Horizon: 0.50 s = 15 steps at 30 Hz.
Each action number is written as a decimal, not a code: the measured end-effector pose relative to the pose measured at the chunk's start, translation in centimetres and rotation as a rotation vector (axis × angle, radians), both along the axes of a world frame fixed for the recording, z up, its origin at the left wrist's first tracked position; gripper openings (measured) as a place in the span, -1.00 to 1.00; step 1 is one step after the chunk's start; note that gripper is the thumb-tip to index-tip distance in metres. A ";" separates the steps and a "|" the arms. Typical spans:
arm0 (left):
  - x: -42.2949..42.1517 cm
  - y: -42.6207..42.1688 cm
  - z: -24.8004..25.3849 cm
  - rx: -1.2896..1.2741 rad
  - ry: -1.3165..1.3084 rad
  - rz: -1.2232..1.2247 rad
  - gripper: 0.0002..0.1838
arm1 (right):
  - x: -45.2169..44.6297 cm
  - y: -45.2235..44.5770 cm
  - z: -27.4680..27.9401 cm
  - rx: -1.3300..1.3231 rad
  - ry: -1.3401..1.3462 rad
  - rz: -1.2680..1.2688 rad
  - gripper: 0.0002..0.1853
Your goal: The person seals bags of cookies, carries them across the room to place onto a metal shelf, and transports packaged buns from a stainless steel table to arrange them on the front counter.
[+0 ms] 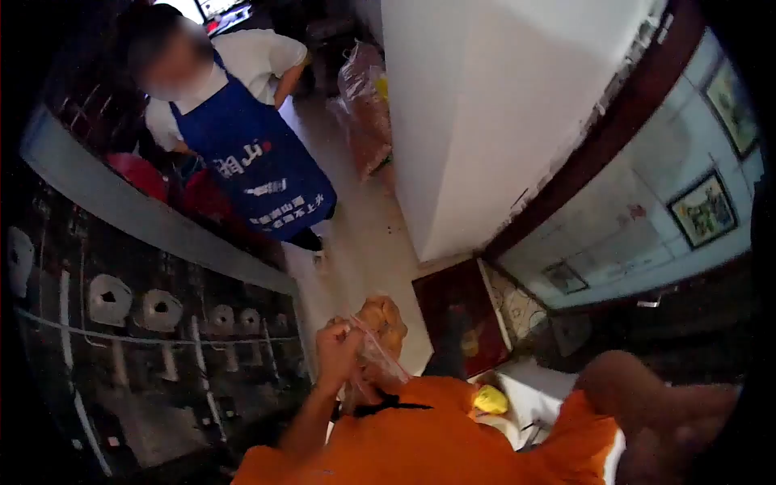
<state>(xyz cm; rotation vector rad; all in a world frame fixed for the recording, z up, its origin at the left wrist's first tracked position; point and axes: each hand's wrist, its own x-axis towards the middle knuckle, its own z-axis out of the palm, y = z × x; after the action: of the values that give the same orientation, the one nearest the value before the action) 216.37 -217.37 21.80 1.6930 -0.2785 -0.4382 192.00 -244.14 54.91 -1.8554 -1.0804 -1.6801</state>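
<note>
Bag (382, 327) of clear plastic, holding brown, lumpy contents, is located ahead of the wearer's orange shirt (453, 440), over the pale floor (356, 226). Left hand (337, 349) has its fingers curled closed on the gathered plastic beside those contents (whether the bag's underside bears on anything cannot be told). Right arm (618, 380) is bent at the far right; right hand (687, 420) is dim and blurred, so the spread of its fingers cannot be determined. A dark red mat (440, 303) lies to the right of the bag, and a yellow item (491, 399) shows just beside the shirt. Ahead and to the left stands another person (250, 170) in a blue apron with white lettering.
</note>
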 end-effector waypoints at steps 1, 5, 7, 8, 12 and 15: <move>1.3 -2.2 -1.2 0.009 -0.031 -0.013 -0.76 | 2.6 -2.7 -1.7 0.103 -0.018 0.045 -0.86; 2.8 -12.1 2.2 0.068 0.165 0.084 -0.73 | 11.3 -11.1 -12.6 0.397 0.346 -0.514 -0.81; 3.2 -15.6 4.2 0.118 0.235 0.135 -0.70 | 14.2 -13.0 -16.4 0.937 0.841 -0.368 -0.88; 3.3 -16.4 4.0 0.099 0.256 0.183 -0.70 | 15.7 -13.7 -18.2 1.027 0.917 -0.308 -0.89; 5.3 -22.4 3.2 -0.074 0.236 0.324 -0.68 | 20.4 -18.4 -22.4 1.104 1.282 -0.121 -0.91; 5.5 -25.1 4.8 -0.153 0.310 0.413 -0.70 | 21.9 -19.6 -23.6 1.011 1.467 -0.068 -0.91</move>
<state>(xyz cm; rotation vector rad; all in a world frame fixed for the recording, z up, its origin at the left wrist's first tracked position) 221.83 -242.51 26.65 1.4594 0.2561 -0.3528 213.89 -263.79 31.32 -1.6446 0.3953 -0.2942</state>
